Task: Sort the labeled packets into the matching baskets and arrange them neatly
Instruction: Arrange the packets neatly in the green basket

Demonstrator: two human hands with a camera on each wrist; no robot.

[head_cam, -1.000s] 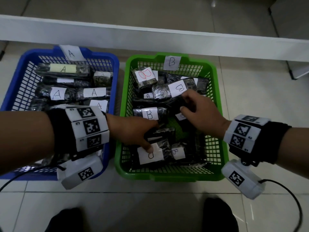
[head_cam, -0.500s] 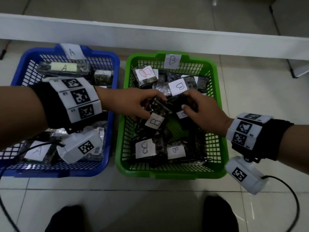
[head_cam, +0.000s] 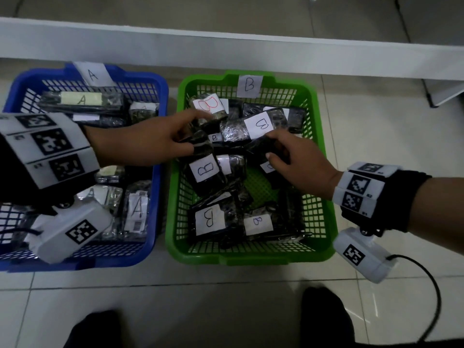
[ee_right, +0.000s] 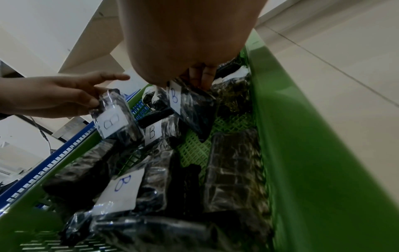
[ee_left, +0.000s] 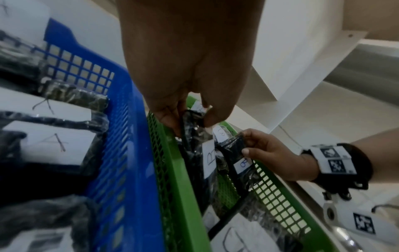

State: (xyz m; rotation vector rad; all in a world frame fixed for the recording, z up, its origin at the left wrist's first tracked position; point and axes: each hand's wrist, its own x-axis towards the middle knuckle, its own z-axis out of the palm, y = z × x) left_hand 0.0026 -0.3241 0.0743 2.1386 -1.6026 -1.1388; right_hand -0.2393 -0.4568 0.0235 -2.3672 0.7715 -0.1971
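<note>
A green basket (head_cam: 324,187) tagged B holds several dark plastic-wrapped packets with white B labels. My left hand (head_cam: 155,144) reaches in from the left and pinches the top end of one B packet (head_cam: 204,172), which hangs tilted; the same B packet (ee_left: 208,156) shows below my left hand (ee_left: 190,109) in the left wrist view. My right hand (head_cam: 293,159) grips another dark B packet (head_cam: 263,146) near the basket's middle, and that B packet (ee_right: 190,105) is lifted at one end under my right hand (ee_right: 194,73). A blue basket (head_cam: 160,121) tagged A holds A packets (head_cam: 136,212).
Both baskets stand side by side on a pale tiled floor (head_cam: 226,297). A white ledge (head_cam: 226,49) runs behind them. My shoes (head_cam: 324,320) are at the near edge. A black cable (head_cam: 431,285) trails from the right wrist camera.
My left hand left the near B packet, moved to the basket's middle and lifted a B packet by its end. My right hand has stayed on its dark packet, shifting only slightly.
</note>
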